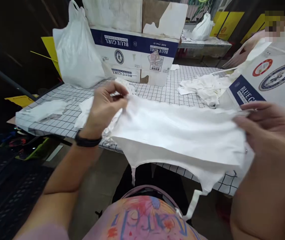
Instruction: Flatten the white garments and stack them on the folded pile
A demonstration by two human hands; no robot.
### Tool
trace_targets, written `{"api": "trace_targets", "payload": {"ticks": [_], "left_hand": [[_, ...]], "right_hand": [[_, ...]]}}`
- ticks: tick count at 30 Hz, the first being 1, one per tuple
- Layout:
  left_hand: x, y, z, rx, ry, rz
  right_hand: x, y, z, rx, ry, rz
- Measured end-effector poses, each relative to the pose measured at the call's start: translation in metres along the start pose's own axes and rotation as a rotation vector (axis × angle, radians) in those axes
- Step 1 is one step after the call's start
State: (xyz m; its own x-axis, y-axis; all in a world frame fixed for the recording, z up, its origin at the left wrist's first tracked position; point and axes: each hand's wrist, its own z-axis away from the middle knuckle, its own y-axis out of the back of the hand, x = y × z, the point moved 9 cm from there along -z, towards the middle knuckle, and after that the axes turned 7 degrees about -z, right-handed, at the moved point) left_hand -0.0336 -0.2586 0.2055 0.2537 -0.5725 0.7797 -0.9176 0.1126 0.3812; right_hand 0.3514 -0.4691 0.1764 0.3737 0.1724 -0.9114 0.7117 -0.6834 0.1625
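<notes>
A white camisole (177, 130) is stretched out between my two hands, its neckline and thin straps hanging toward my lap. My left hand (109, 106), with a black band on the wrist, pinches one corner of its far edge. At the opposite corner, my right hand (272, 130) grips the fabric between thumb and fingers, slightly blurred. One strap (194, 205) dangles in a loop over my printed shirt. Beneath the camisole, part of the tabletop is hidden.
The table (155, 91) has a white checked cover. A Blue Girl carton (132, 50) stands at its back beside a full white plastic bag (78, 56). White cloth pieces (204, 87) lie right of centre, others (47, 110) at left. Another carton (270, 73) blocks the right; a person's hand (242, 51) is behind it.
</notes>
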Motion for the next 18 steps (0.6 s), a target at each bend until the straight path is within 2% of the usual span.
{"api": "trace_targets", "payload": {"ticks": [2, 4, 7, 9, 11, 18], "left_hand": [[-0.063, -0.041, 0.003, -0.103, 0.192, 0.019], [-0.117, -0.077, 0.006, -0.178, 0.318, -0.045], [-0.167, -0.114, 0.003, -0.225, 0.362, -0.256], [-0.184, -0.13, -0.005, -0.231, 0.36, -0.374], [-0.194, -0.142, -0.014, -0.226, 0.345, -0.446], [-0.211, -0.175, -0.035, -0.265, 0.261, -0.63]], "right_hand": [[0.049, -0.034, -0.005, -0.14, -0.123, -0.043], [0.107, -0.066, -0.014, -0.29, -0.25, -0.027], [0.177, -0.089, -0.032, -0.365, -0.297, 0.113], [0.205, -0.097, -0.044, -0.366, -0.276, 0.184], [0.221, -0.101, -0.055, -0.36, -0.248, 0.237], [0.238, -0.106, -0.08, -0.302, -0.225, 0.305]]}}
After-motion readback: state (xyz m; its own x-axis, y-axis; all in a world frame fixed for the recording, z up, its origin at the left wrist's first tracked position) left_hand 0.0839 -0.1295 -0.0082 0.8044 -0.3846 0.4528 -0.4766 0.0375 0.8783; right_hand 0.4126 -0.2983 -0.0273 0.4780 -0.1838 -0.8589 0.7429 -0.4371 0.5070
